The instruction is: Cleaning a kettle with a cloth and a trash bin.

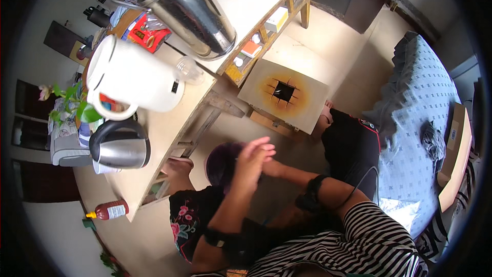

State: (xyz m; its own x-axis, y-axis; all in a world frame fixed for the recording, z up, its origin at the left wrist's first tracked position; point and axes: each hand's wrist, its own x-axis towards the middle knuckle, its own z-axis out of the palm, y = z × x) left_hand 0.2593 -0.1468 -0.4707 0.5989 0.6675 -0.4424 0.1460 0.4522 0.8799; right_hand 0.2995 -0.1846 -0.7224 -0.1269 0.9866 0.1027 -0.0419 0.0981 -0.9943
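Observation:
My left hand (253,161), its fingers stretched out, crosses in front of my right hand (272,167). The two overlap above my lap, and the left covers most of the right hand's fingers. I see nothing held in the left; whether the right holds anything is hidden. Beyond them on the floor is a low wooden box (275,123) topped by a flat pale board (253,90). A dark square opening (284,91) lies in the board's middle, with slits around it and a scorched brown ring. A dark purple round object (219,163) sits below my left hand.
At left, a table (157,138) bears a steel kettle (123,150), a white electric jug (138,80), a large steel canister (188,11) and a red sauce bottle (111,210) near its edge. A bed (415,84) and a cardboard box (455,154) stand at right.

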